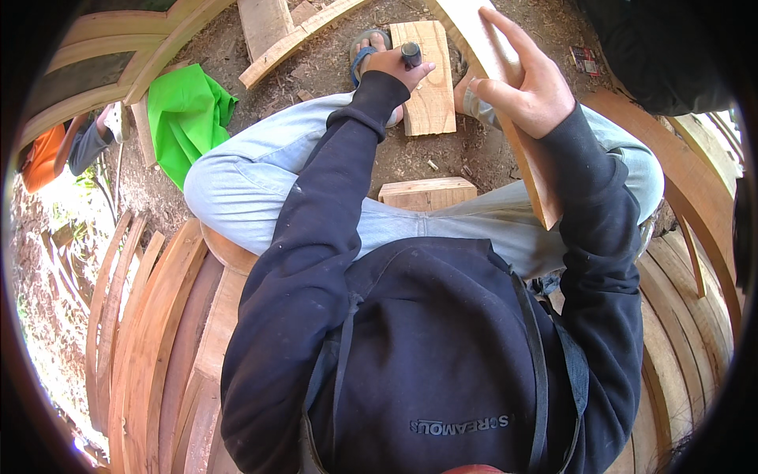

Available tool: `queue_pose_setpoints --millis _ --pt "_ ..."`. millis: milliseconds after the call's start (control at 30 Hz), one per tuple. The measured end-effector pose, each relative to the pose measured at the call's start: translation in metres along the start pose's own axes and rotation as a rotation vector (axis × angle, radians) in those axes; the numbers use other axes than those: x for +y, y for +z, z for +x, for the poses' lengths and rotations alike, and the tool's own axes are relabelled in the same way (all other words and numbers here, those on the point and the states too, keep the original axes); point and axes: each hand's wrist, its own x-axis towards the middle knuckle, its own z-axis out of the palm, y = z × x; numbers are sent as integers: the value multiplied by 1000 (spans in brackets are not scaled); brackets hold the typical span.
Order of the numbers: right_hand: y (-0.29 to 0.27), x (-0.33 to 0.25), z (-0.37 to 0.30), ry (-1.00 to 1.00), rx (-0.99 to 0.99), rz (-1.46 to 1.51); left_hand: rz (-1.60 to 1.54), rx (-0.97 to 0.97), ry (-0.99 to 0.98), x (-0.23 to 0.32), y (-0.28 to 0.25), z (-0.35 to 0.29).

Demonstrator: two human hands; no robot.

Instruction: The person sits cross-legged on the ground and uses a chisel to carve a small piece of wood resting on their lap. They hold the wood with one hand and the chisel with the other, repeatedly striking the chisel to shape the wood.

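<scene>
My left hand (391, 65) is closed around a short dark cylindrical tool (411, 54), its tip over a pale rectangular wood block (433, 95) lying on the dirt. My right hand (527, 87) grips a long curved wooden plank (537, 178) that slants down across my right knee, the fingers stretched along its face. A foot in a sandal (365, 46) rests just left of the block. I sit cross-legged in light jeans and a dark hooded top.
A second wood block (427, 193) lies between my legs. A green cloth (186, 114) lies at the left. Curved wooden ribs are stacked at the left (150, 332) and right (687, 308). Another person in orange (43, 158) sits at the far left.
</scene>
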Motion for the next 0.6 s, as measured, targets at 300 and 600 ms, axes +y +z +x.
queue_pose_setpoints --millis 300,600 --pt "0 17 5 -157 66 -154 -44 73 -2 -26 12 7" --pt "-1 12 5 -126 62 -191 -75 53 14 -36 19 10"
